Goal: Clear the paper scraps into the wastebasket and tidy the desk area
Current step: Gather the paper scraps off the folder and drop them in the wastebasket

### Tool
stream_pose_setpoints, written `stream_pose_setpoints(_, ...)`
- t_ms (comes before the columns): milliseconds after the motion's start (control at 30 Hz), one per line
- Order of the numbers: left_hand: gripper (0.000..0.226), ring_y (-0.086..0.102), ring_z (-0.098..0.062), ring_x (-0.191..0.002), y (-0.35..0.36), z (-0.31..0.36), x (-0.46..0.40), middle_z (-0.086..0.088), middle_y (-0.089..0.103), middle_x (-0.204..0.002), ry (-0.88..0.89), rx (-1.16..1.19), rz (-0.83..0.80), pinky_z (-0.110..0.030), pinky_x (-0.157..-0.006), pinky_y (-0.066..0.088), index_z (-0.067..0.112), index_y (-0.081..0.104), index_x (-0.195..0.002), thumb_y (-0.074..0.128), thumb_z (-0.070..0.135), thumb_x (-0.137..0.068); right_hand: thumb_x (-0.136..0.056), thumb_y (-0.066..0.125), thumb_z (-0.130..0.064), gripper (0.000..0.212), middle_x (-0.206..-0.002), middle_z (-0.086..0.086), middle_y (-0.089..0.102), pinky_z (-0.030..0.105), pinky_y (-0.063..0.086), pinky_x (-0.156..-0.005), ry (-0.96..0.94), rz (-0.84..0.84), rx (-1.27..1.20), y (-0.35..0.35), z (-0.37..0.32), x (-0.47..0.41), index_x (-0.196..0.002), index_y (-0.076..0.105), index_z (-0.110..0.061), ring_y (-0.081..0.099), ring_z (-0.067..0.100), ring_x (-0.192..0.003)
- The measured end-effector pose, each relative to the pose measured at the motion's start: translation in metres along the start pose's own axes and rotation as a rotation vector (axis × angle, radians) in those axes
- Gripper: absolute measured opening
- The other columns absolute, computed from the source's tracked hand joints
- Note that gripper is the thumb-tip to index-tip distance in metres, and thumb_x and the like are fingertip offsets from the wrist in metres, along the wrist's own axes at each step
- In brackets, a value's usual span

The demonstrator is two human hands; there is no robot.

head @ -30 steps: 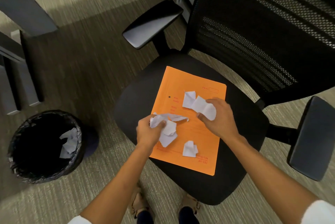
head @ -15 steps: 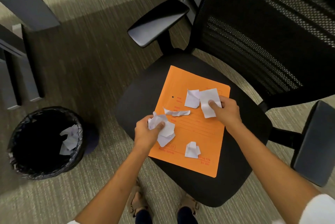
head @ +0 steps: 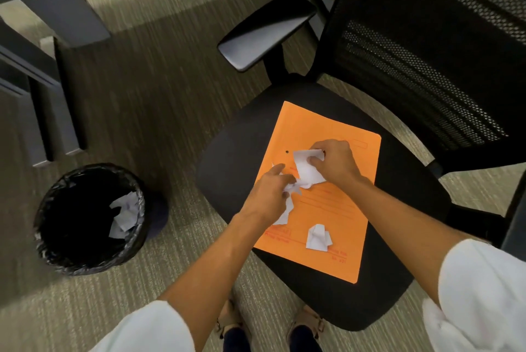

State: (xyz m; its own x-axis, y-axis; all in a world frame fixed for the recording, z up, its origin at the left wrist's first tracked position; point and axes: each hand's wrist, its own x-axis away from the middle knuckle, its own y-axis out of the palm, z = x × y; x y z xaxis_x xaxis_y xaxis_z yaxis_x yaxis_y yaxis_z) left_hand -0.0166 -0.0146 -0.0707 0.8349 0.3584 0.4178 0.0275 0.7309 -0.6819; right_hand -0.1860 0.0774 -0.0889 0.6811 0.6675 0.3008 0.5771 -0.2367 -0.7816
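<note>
Both hands, left [head: 270,192] and right [head: 334,163], gripped crumpled white paper scraps [head: 308,170] in closed fingers above the orange card folder [head: 336,209].

I count one black mesh-backed office chair [head: 427,52] with two padded armrests, one orange paper folder [head: 336,209], one round black-lined wastebasket [head: 57,243], and two bare hands. One crumpled white paper scrap [head: 318,237] lies loose; the bunched ones I cannot count.
</note>
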Motion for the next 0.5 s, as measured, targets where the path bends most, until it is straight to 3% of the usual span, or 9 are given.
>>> stream_pose_setpoints(133, 0.041, 0.045, -0.038, -0.135, 0.006, 0.004, -0.009, -0.013, 0.024, -0.162, -0.014, -0.149, -0.090, -0.040, -0.101, 0.045, 0.015, 0.060, -0.129, 0.054, -0.003, -0.093, -0.082, 0.080, -0.014, 0.041, -0.116, 0.004, 0.066, 0.026, 0.053, -0.075, 0.101, 0.069, -0.235, -0.014, 0.010, 0.020, -0.119, 0.063, -0.014, 0.063, 0.020, -0.100)
stream_pose_setpoints(200, 0.039, 0.050, -0.040, -0.130, 0.007, 0.003, -0.011, -0.018, 0.035, -0.155, 0.031, -0.175, -0.082, -0.041, -0.096, 0.048, 0.012, 0.063, -0.125, 0.052, -0.005, -0.092, -0.078, 0.083, -0.014, 0.054, -0.116, -0.002, 0.061, 0.023, 0.052, -0.072, 0.264, 0.143, -0.423, -0.035, 0.014, 0.041, -0.125, 0.057, -0.019, 0.062, 0.015, -0.099)
stream_pose_setpoints(267, 0.036, 0.059, -0.040, -0.112, 0.008, 0.004, -0.012, -0.020, 0.054, -0.132, 0.087, -0.205, -0.065, -0.039, -0.083, 0.050, 0.008, 0.065, -0.121, 0.055, -0.006, -0.088, -0.074, 0.085, -0.012, 0.060, -0.118, -0.005, 0.062, 0.029, 0.056, -0.077, 0.407, 0.155, -0.620, -0.053, 0.020, 0.069, -0.126, 0.056, -0.023, 0.065, 0.015, -0.100)
stream_pose_setpoints(333, 0.039, 0.060, -0.035, -0.100, 0.006, 0.007, -0.014, -0.016, 0.058, -0.114, 0.104, -0.258, -0.067, -0.038, -0.073, 0.047, 0.008, 0.064, -0.120, 0.062, -0.006, -0.083, -0.072, 0.086, -0.010, 0.062, -0.120, -0.006, 0.064, 0.034, 0.059, -0.078, 0.460, 0.086, -0.682, -0.060, 0.025, 0.103, -0.124, 0.057, -0.026, 0.068, 0.012, -0.098)
stream_pose_setpoints(433, 0.041, 0.060, -0.033, -0.096, 0.005, 0.009, -0.016, -0.014, 0.060, -0.107, 0.081, -0.288, -0.053, -0.036, -0.065, 0.040, 0.010, 0.060, -0.119, 0.066, -0.003, -0.081, -0.071, 0.087, -0.011, 0.061, -0.119, -0.012, 0.062, 0.024, 0.059, -0.065, 0.445, -0.096, -0.606, -0.041, 0.022, 0.148, -0.122, 0.059, -0.029, 0.071, 0.009, -0.087)
stream_pose_setpoints(500, 0.042, 0.062, -0.035, -0.096, 0.004, 0.011, -0.016, -0.014, 0.063, -0.105, 0.035, -0.233, 0.004, -0.038, -0.065, 0.044, 0.012, 0.057, -0.124, 0.063, 0.000, -0.084, -0.071, 0.088, -0.014, 0.061, -0.118, -0.016, 0.061, 0.020, 0.056, -0.058, 0.400, -0.199, -0.508, -0.019, 0.018, 0.163, -0.124, 0.059, -0.029, 0.072, 0.007, -0.075)
